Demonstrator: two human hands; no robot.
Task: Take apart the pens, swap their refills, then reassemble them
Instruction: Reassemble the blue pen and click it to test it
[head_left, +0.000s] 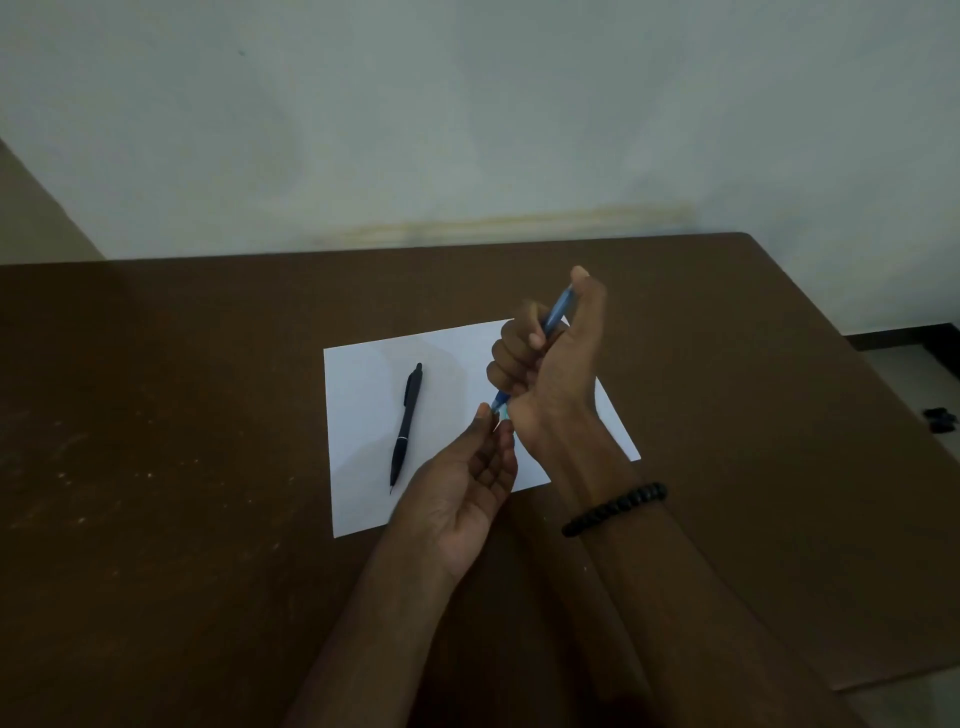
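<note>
Brown table (208, 364), white paper sheet (363, 374), black bead bracelet (615, 508), pale wall (467, 104)

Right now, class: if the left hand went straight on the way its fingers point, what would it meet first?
The left hand points up toward the lower tip of the blue pen held in the right hand. It seems to touch that tip already, though depth is unclear.

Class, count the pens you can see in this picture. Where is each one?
2. A dark pen lies on the white paper. A blue pen is gripped in the right hand, with the left hand pinching its lower tip. Nothing suggests more, though loose parts could be hidden.
</note>
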